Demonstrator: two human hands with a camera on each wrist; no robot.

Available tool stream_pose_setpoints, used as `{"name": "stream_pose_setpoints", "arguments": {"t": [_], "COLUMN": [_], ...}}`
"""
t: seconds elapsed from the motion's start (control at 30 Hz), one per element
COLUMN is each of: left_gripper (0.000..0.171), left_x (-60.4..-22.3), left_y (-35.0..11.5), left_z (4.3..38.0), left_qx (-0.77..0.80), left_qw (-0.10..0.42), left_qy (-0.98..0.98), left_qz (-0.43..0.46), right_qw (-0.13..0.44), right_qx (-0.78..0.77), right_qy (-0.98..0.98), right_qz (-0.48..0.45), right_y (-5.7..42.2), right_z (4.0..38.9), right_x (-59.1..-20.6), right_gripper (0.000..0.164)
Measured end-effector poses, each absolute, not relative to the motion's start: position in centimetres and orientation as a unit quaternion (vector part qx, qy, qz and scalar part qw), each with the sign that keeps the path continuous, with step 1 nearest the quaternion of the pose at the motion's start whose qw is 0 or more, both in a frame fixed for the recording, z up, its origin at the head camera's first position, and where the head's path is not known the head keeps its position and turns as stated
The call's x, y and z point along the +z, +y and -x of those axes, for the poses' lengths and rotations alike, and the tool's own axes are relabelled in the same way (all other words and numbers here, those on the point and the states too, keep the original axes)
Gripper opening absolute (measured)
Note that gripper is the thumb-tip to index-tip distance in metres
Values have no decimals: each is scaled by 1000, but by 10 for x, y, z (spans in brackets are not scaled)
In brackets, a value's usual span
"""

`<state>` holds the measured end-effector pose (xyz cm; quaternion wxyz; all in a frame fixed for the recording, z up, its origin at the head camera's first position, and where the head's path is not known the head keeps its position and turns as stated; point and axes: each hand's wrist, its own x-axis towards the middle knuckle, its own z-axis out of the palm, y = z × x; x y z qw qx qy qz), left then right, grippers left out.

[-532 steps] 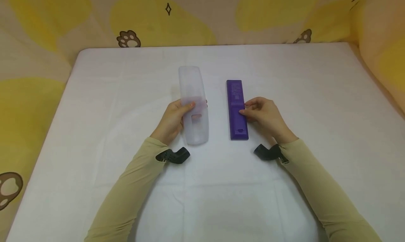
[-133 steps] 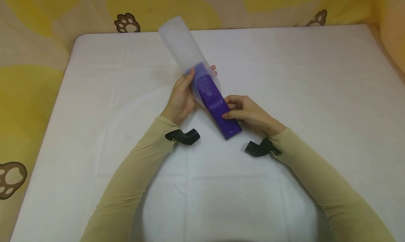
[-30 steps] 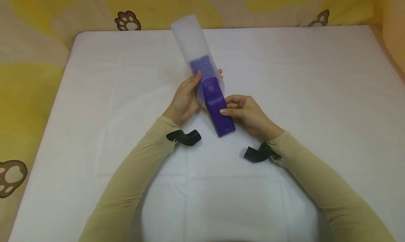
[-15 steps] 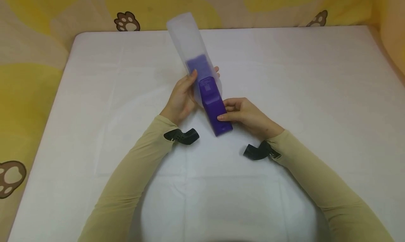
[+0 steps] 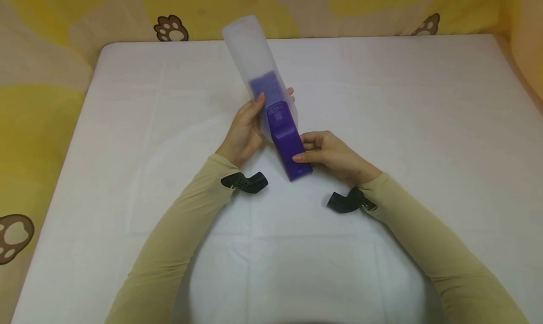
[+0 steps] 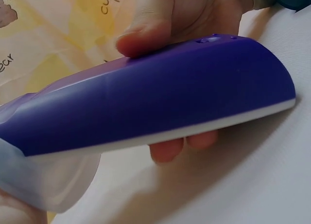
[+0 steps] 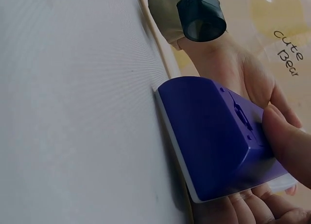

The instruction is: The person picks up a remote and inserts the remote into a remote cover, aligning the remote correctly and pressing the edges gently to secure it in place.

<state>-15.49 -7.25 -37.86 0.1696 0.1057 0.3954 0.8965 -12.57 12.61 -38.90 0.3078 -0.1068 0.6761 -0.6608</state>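
A purple remote control (image 5: 288, 145), back side up with a white front edge (image 6: 194, 131), lies partly inside a translucent protective cover (image 5: 249, 46). Its upper end shows through the cover; the lower part sticks out toward me. My left hand (image 5: 243, 131) grips the cover near its mouth, thumb on top and fingers behind. My right hand (image 5: 337, 158) pinches the remote's exposed end, thumb on the back and fingers beneath, as the right wrist view also shows with the thumb (image 7: 289, 141) near the battery-cover latch. The remote and cover are tilted, far end to the left.
A white cloth-covered table (image 5: 297, 267) lies beneath. Yellow patterned fabric with paw prints (image 5: 171, 28) hangs behind and along both sides. Black wrist-camera mounts (image 5: 250, 182) jut from both sleeves, pointing inward.
Remote and cover were apart at first; the remote now sits partly inside, slightly deeper than about four seconds ago. Over the last second, both hands shifted slightly left.
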Motion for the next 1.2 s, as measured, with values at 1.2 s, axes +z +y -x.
{"name": "stream_pose_setpoints", "arguments": {"t": [1.2], "left_gripper": [43], "left_x": [-380], "left_y": [-69], "left_z": [153], "left_qx": [899], "left_qw": [185], "left_qy": [382], "left_qz": [-110], "right_qw": [296], "right_qx": [-689], "right_qy": [656], "right_qz": [88], "right_y": [125], "right_z": [124], "right_x": [-392], "right_gripper": [38]}}
